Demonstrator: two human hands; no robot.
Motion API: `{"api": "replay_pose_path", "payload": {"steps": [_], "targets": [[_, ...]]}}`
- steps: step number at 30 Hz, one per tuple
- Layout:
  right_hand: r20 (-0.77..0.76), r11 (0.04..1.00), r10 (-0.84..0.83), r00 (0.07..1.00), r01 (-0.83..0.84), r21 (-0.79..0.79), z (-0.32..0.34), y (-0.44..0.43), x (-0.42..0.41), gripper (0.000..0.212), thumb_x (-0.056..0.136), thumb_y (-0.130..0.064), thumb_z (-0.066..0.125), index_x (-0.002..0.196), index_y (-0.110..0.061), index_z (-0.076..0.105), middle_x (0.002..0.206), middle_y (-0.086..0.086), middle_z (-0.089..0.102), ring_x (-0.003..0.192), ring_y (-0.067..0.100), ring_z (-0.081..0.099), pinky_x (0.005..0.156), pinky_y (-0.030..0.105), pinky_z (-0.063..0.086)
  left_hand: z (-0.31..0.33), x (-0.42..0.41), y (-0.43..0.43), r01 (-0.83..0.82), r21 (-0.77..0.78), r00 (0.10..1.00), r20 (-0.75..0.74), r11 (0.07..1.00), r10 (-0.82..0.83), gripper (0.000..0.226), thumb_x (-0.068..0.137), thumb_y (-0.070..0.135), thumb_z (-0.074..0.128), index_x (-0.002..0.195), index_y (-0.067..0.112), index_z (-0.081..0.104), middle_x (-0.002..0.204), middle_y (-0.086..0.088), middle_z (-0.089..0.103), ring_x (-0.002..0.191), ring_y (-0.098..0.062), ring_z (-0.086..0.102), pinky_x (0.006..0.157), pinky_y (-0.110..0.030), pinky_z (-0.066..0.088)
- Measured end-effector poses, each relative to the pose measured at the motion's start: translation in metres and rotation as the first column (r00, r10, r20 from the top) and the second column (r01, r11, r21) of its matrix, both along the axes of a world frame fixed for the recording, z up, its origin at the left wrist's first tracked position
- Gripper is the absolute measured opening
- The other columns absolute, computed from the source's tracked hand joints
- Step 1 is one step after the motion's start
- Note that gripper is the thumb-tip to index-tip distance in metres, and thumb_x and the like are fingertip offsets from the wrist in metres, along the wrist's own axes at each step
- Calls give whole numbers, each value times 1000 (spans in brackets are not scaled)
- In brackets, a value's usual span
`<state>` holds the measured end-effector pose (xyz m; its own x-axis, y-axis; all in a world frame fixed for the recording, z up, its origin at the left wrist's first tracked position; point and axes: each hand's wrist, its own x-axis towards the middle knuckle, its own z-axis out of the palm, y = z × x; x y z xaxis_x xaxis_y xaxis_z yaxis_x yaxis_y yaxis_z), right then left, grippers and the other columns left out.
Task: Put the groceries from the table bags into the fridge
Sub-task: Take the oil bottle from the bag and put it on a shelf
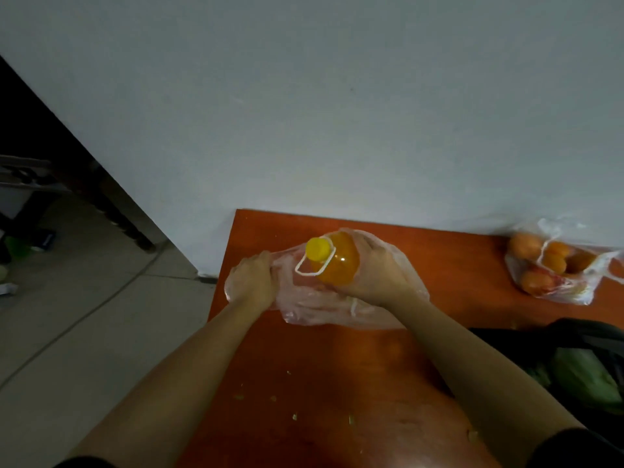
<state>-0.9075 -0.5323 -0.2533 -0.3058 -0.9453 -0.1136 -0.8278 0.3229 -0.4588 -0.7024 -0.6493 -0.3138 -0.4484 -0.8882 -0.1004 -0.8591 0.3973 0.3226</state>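
Head view: on a glossy orange-brown table [320, 383], a thin, crinkled clear plastic bag [320, 309] lies half open around a rounded bottle [339, 261] of amber liquid with a yellow round cap [317, 248] and a white loop handle [304, 270]. The left hand [251, 282] bunches the bag's film in curled fingers; the right hand [374, 268] wraps around the bottle's body. Near the wall, a second clear bag [574, 288] holds round orange fruits [525, 246]; a dark bag [574, 332] shows leafy greens [584, 376].
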Motion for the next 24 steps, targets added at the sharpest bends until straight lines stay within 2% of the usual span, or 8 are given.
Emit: {"api": "replay_pose_path", "payload": {"steps": [5, 10, 13, 15, 18, 20, 22, 24], "targets": [[371, 911, -314, 874, 388, -141, 23, 10, -18, 106, 53, -68, 86, 143, -37, 39, 125, -10, 58, 118, 17, 58, 92, 31, 49, 27, -20, 0, 41, 1, 999, -25, 999, -40, 20, 96, 23, 58, 114, 16, 64, 103, -8, 71, 93, -26, 66, 65, -31, 44], [516, 854, -236, 823, 430, -295, 67, 7, -16, 98, 54, -59, 90, 138, -37, 44, 123, -13, 59, 114, 12, 57, 94, 34, 54, 45, -26, 0, 88, 35, 996, 22, 995, -89, 25, 91, 22, 59, 116, 24, 66, 101, -2, 69, 84, -20, 61, 70, -36, 56], [591, 799, -190, 784, 473, -370, 102, 5, -16, 99, 48, -64, 89, 134, -35, 49, 123, -11, 64, 111, 12, 63, 92, 39, 58, 54, -28, 3, 134, 50, 991, 10, 990, -135, 40, 92, 30, 61, 131, 24, 59, 121, -4, 60, 109, -22, 58, 89, -37, 54], [653, 745, -163, 740, 526, -410, 126, 7, -16, 97, 46, -64, 90, 131, -32, 55, 117, -10, 69, 105, 11, 68, 87, 41, 60, 69, -32, 9, 126, 21, 984, -128, 992, -122, 45, 92, 32, 61, 135, 20, 56, 133, -5, 52, 123, -23, 49, 98, -35, 46], [742, 644, -93, 664, 609, -464, 161, 15, -14, 78, 54, -52, 93, 120, -25, 63, 108, -5, 74, 98, 13, 72, 84, 41, 61, 101, -43, 20, 21, 135, 861, -507, 991, 51, 32, 99, 35, 51, 124, 18, 61, 129, -4, 55, 114, -20, 55, 91, -31, 43], [789, 577, -27, 613, 655, -489, 180, 25, -9, 66, 63, -39, 93, 119, -18, 64, 107, -2, 75, 96, 16, 73, 80, 37, 60, 124, -50, 25, 30, 439, 713, -639, 898, 289, 49, 94, 56, 44, 123, 19, 61, 127, -5, 61, 113, -21, 59, 96, -36, 46], [830, 518, 31, 557, 701, -490, 194, 37, -5, 62, 66, -33, 91, 119, -13, 64, 106, 2, 76, 95, 18, 74, 76, 31, 58, 140, -58, 30, 246, 755, 568, -621, 608, 541, 71, 88, 73, 36, 132, 23, 59, 129, -9, 65, 116, -26, 63, 103, -48, 47], [847, 476, 59, 528, 731, -489, 201, 53, -1, 67, 66, -36, 89, 122, -10, 63, 108, 5, 75, 98, 21, 73, 78, 31, 58, 156, -66, 37, 472, 787, 437, -600, 397, 670, 66, 94, 70, 34, 130, 23, 63, 127, -12, 67, 118, -30, 64, 107, -51, 44]]}}
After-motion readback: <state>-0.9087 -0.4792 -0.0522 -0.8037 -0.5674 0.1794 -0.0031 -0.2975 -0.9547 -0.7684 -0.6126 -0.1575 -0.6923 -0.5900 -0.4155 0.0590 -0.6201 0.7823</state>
